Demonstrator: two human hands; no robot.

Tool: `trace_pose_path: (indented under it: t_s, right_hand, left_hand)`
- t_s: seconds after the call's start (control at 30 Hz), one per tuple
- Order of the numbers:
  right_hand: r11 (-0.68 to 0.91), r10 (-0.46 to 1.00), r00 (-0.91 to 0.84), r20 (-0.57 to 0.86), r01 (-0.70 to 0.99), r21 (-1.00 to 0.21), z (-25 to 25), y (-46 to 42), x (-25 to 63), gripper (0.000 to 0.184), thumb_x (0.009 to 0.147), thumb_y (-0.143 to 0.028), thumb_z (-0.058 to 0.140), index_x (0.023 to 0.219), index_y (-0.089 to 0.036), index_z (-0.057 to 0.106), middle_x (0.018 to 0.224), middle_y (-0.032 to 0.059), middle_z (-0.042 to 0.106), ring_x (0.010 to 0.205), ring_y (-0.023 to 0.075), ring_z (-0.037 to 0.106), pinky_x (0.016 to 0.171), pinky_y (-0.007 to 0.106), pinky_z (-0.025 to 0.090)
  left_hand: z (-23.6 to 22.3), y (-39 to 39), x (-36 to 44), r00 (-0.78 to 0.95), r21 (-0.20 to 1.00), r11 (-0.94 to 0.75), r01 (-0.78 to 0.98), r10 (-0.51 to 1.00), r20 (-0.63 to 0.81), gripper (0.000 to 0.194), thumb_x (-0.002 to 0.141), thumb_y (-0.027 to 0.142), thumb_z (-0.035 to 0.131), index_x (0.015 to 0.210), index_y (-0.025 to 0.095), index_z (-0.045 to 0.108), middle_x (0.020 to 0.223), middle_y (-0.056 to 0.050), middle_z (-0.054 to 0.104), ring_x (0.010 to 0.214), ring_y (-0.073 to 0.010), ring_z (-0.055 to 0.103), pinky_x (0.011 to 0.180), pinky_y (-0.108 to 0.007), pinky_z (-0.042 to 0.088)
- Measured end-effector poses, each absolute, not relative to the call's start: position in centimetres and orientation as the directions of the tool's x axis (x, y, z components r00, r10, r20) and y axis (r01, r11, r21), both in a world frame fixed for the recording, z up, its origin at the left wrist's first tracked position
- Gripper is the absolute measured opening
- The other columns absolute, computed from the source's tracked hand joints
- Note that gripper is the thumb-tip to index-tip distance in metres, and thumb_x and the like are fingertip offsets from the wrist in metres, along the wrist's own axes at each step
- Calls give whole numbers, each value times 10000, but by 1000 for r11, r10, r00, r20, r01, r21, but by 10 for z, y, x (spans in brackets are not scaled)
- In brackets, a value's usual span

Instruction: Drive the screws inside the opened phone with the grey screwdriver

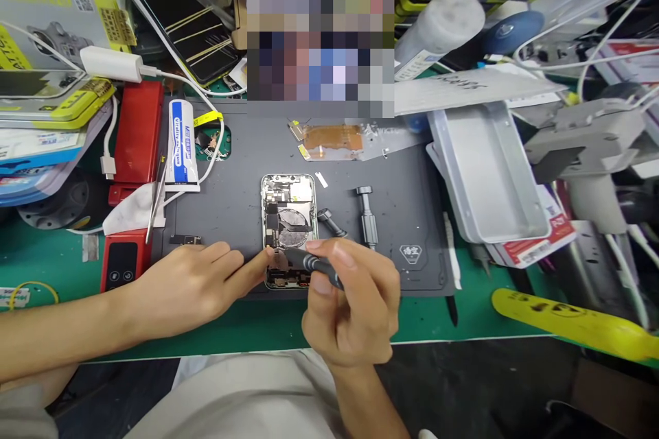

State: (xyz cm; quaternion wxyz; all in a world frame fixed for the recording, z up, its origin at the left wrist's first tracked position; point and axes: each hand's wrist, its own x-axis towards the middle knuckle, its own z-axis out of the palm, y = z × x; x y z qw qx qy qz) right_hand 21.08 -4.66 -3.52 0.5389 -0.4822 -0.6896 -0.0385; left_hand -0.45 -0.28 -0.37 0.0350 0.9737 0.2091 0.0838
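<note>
An opened phone lies face up on a dark grey work mat, its inner boards and a round coil showing. My right hand is closed around a dark screwdriver, whose tip points at the phone's lower part. My left hand rests on the mat with its forefinger stretched out, touching the phone's lower left edge. Its other fingers are curled loosely and hold nothing.
Two more screwdrivers lie right of the phone. A glue tube, tweezers and a red box sit at the left. A grey metal tray stands at the right, an orange flex sheet behind the phone. Cables and boxes crowd the back.
</note>
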Motion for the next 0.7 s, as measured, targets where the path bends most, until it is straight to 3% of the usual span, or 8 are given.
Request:
trace_pose_path:
  t_s: [0.3,0.7]
  right_hand:
    - [527,606,36,795,730,-435,-36,-49,212,502,1047,-112,551,1538,-206,595,1007,85,686,897,199,735,770,362,663]
    - [480,609,71,790,760,-438,-39,-52,215,507,1046,-127,565,1540,-237,598,1027,84,705,879,190,736,737,357,674]
  left_hand:
    - [-4,-7,0,891,0,-908,420,412,192,362,1124,210,515,1440,34,522,722,40,531,636,-160,559,485,-340,363]
    - [0,-9,0,909,-70,-916,394,377,180,379,1063,146,566,1407,-13,552,724,34,528,612,-153,542,432,-315,415]
